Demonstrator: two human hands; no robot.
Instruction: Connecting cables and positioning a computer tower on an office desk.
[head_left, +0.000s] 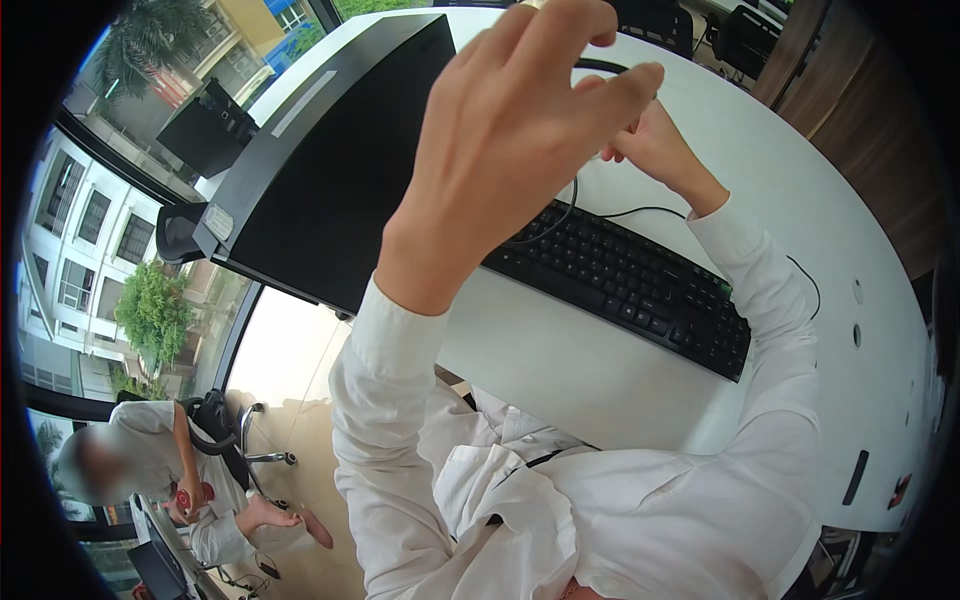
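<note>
My left hand (517, 120) is raised high in front of the camera, its back towards me, with the fingers bent and the thumb pointing right. A black curved cord or strap (600, 65) shows between its fingers and thumb; whether the hand holds it cannot be told. Beyond it, my right hand (649, 142) has bent fingers, partly hidden behind the left hand, and its grip cannot be seen. A thin black cable (574, 196) hangs down near both hands and curves over the black keyboard (622, 281), which lies slanted on the white table.
A large black monitor (337, 157) stands to the left on the white table (555, 352). Behind it is a black box-shaped device (206, 127). At the lower left, another person (150, 450) sits beside an office chair (262, 456). The table has round holes at the right.
</note>
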